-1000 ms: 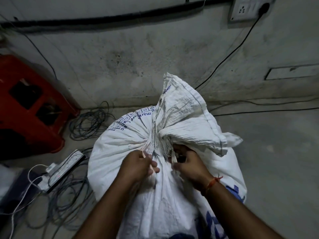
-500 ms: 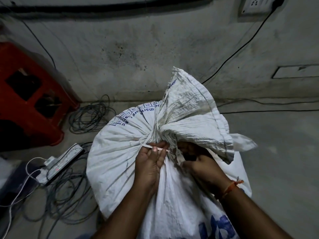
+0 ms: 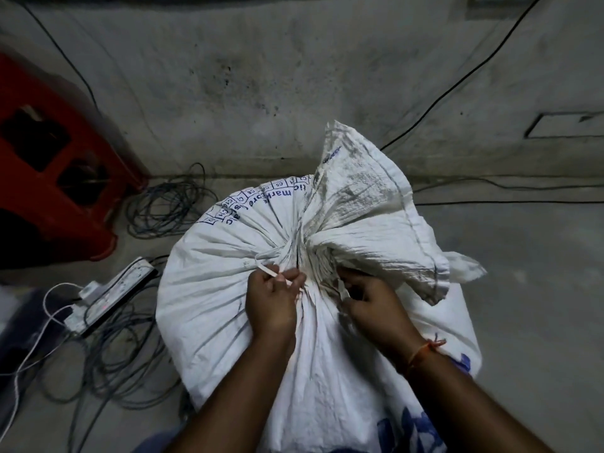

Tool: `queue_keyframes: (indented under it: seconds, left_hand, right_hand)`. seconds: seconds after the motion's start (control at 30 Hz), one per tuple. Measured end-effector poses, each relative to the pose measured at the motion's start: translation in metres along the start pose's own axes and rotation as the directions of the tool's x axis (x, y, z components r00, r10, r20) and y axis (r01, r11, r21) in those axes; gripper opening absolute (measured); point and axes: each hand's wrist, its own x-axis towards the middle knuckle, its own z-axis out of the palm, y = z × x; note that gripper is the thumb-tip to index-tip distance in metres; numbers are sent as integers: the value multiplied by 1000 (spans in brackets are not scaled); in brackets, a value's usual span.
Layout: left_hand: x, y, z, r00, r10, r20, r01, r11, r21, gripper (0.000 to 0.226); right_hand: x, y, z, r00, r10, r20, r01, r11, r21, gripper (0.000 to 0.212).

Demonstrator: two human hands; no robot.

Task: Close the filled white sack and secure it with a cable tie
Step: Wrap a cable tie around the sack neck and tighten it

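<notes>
Left hand (image 3: 271,297) pinches the loose end of the tie (image 3: 273,273) at the gathered neck of the sack (image 3: 228,289), which stands on the floor. Right hand (image 3: 372,299) curls into the folds beside it (whether it holds the tie's other end, I cannot tell). Risk: the thin strap could slip from the pinch, or the bunched neck could spread and leave the loop slack.
</notes>
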Motion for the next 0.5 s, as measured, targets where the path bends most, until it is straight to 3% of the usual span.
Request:
queue_keyframes:
  seconds: [0.07,0.13,0.3,0.5]
  left_hand:
    - [1,-7,-7,994,-106,-21,108,991,80,12]
    - [-3,-13,-11,985,-170,-3,170,984,56,6]
    - [-17,-4,-3,977,-207,50,213,967,-143,23]
    - [-26,5,4,950,-287,125,312,904,-294,16]
  right_hand:
    - [0,-2,1,1000,16,-16,-16,999,-44,45]
    - [0,-4,2,999,49,-21,-50,998,-46,48]
    - [-5,-11,7,988,139,65,-149,973,178,65]
    - [-8,-7,6,986,117,120,-154,915,374,70]
